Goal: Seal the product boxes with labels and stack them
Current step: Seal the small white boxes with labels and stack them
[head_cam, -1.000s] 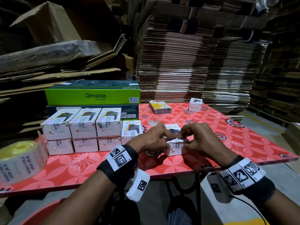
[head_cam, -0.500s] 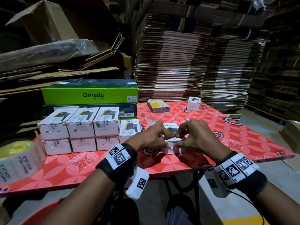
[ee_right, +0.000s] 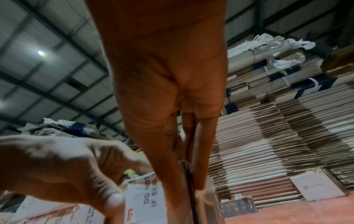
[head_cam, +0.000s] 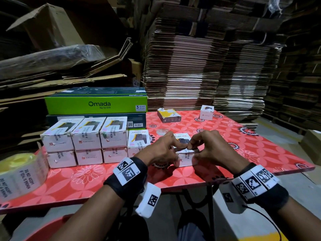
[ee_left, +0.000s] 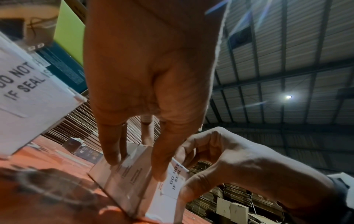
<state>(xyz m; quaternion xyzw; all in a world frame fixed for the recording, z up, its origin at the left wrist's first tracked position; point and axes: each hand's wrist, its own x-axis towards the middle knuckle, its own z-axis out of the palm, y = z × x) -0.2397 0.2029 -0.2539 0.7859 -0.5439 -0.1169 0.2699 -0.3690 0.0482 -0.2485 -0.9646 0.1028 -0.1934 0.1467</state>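
A white product box (head_cam: 185,161) stands on the red flowered table (head_cam: 243,145) near its front edge. A "DO NOT ACCEPT IF SEAL IS BROKEN" label (head_cam: 186,153) runs over the box's top front edge. My left hand (head_cam: 165,148) and right hand (head_cam: 206,148) both grip the box, index tips meeting on the label and thumbs on the front face. The left wrist view shows my left fingers (ee_left: 113,151) pressing down on the box (ee_left: 124,181) beside the label (ee_left: 175,180). To the left, sealed boxes (head_cam: 86,140) are stacked two high in a row.
A big label roll (head_cam: 22,171) lies at the table's left end. Green Omada boxes (head_cam: 97,105) sit behind the stack. A single sealed box (head_cam: 139,141) stands beside my left hand. A yellow-grey box (head_cam: 169,115) and a small white box (head_cam: 206,113) lie farther back. Flattened cartons (head_cam: 199,66) rise behind.
Both hands stay on the same box with fingertips together on the label. The box has hardly moved.
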